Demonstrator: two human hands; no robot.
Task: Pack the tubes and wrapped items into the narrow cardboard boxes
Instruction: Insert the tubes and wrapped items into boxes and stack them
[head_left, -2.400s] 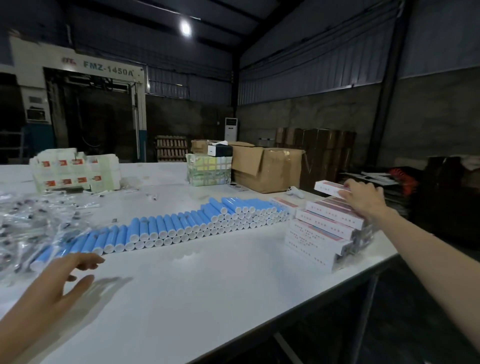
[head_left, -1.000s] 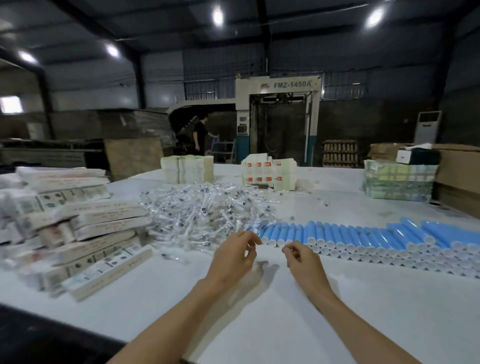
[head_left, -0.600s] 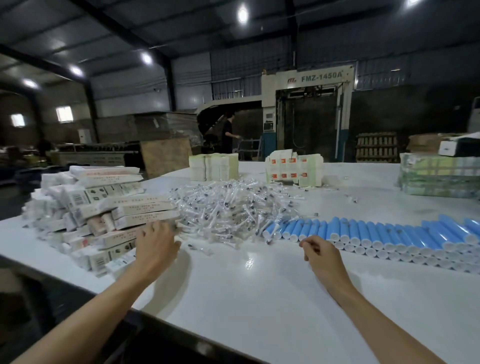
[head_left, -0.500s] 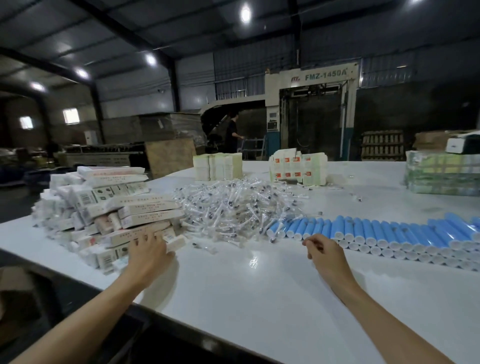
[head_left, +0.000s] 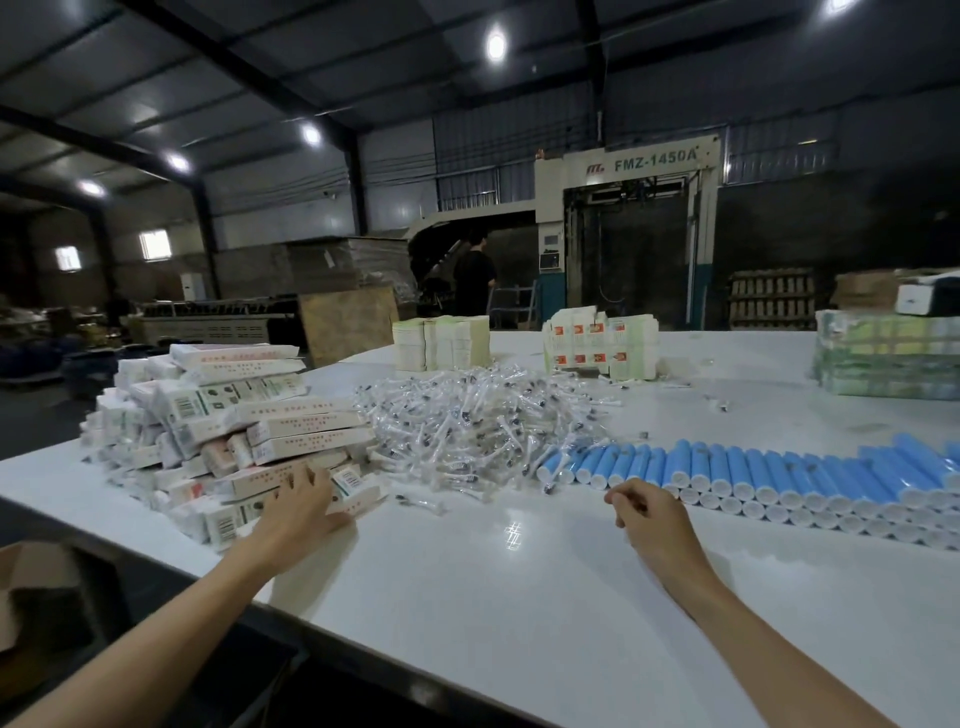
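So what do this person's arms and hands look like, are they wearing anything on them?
The left hand and right hand are bare: no gloves, and no ring, watch or bracelet shows. Both arms are uncovered to the frame edge, no sleeve in view.

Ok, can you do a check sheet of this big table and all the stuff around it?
Surface: white table, glossy, with one glare spot.
Job's things: narrow boxes heaped left; wrapped items piled centre; blue tubes in rows right.
Clutter: carton stacks and a wrapped bundle at the far edge.
Hands: left hand rests on the heap's front; right hand curled over the table, contents unclear.
Cables: nothing seen.
Surroundings: FMZ-1450A machine, a person beside it.
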